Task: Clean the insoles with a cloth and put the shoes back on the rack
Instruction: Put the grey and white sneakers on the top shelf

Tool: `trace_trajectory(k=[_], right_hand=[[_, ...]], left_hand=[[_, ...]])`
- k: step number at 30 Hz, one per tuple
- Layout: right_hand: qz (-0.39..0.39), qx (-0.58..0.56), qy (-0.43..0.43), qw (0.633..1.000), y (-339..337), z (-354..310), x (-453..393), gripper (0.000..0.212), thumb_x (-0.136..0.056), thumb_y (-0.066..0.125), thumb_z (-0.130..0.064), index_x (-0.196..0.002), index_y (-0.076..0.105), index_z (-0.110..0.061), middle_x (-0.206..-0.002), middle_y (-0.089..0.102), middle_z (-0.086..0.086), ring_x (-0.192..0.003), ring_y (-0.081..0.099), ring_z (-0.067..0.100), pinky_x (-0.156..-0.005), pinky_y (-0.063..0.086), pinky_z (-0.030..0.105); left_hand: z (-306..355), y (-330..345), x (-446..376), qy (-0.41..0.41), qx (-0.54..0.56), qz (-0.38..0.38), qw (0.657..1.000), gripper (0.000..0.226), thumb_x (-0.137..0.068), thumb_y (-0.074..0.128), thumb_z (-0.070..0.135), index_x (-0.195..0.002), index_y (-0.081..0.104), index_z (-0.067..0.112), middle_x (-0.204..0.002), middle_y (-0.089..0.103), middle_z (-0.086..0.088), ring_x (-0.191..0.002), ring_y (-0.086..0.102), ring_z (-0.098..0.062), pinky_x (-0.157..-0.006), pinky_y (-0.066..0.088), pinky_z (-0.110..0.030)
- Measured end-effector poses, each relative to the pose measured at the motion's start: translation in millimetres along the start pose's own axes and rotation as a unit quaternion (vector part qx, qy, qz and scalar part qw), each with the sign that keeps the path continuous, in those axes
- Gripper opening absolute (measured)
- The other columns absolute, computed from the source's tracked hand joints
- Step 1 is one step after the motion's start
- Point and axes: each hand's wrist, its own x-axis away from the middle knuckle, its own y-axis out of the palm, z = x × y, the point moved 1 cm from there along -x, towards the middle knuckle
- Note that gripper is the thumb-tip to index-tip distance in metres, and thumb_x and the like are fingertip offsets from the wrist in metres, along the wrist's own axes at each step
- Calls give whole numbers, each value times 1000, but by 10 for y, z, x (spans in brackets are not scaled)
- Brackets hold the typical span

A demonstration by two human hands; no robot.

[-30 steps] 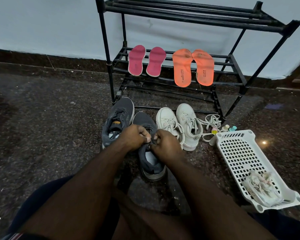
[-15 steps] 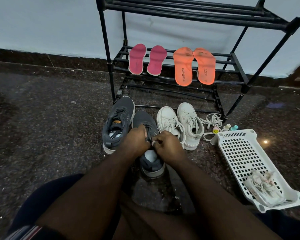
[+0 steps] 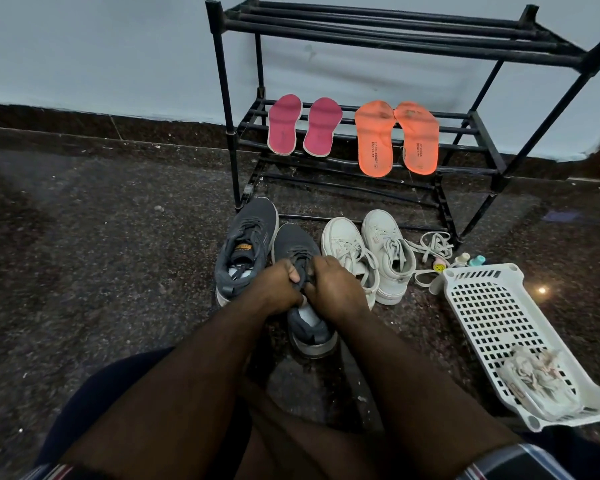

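Note:
Two grey sneakers stand on the floor in front of the black shoe rack. My left hand and my right hand both grip the tongue and lace area of the right grey sneaker. The left grey sneaker sits beside it, untouched. Two pink insoles and two orange insoles lean on the rack's middle shelf. A pair of white sneakers stands to the right. A crumpled whitish cloth lies in the white plastic basket.
Loose white laces and small bottles lie between the white sneakers and the basket. The floor is dark speckled stone; a pale wall stands behind the rack. My knees fill the bottom of the view.
Both hands have stayed on the right grey sneaker and shifted slightly up its tongue and laces. Nothing else has moved.

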Motion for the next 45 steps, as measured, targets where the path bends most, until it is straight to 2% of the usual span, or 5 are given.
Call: trace_trajectory(k=[11,24,34,41,45], right_hand=[[-17,-15,-26,999,-36,50,-33,32,-84,65,-23,-112,53,-11,-110,56,9,-95,59,30,-71,40,34],[-80,-224,125,963,-174,140,-68,35,-73,70,-13,-105,60,-22,-85,64,-4,-81,62,18,-65,44,25],[-31,-230,103,967,-149,-473,-591,12,-81,62,-20,-88,70,-25,-90,73,-6,-88,66,15,-82,51,26],[-107,-79,102,986,42,-792,-876,39,-78,76,-41,-95,68,-7,-95,70,12,-90,66,30,-69,47,31],[-71,-219,201,952,126,-787,-945,21,-73,71,-29,-68,65,-9,-65,65,9,-62,61,27,-57,47,34]], left_hand=[[83,124,14,10,-83,26,996,43,-86,68,20,-120,47,6,-112,65,-18,-101,62,-36,-73,44,-35],[57,-154,58,-34,75,-38,996,38,-74,86,9,-86,52,20,-84,61,-3,-74,58,-20,-63,47,-28],[-375,-1039,-124,-117,-29,185,975,19,-88,72,21,-81,54,23,-99,68,-4,-96,64,-25,-85,53,-35],[-531,-1025,-305,-149,-25,155,976,23,-83,76,34,-80,60,18,-92,71,-9,-90,66,-28,-73,48,-32],[-492,-1093,-349,-153,35,159,975,17,-82,72,29,-76,63,15,-84,70,-11,-81,66,-29,-69,52,-34]])
